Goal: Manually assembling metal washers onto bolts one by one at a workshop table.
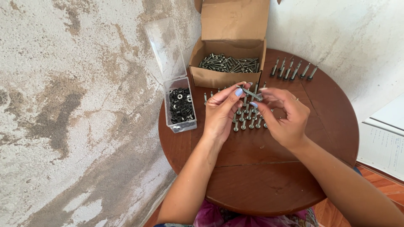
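Note:
Over a round brown table (294, 168), my left hand (221, 113) and my right hand (284, 117) meet at the fingertips around one grey screw (251, 93). Both hands pinch it: the left at its left end, the right at its head end. Whether a washer is on the screw cannot be told. Under the hands stand several grey screws (248, 120) upright in rows, partly hidden by my fingers.
An open cardboard box (223, 77) full of loose screws sits at the table's back. A clear plastic case (181, 107) of black washers lies left, lid up. Another row of screws (293, 69) stands at the back right. A stained wall surrounds the table.

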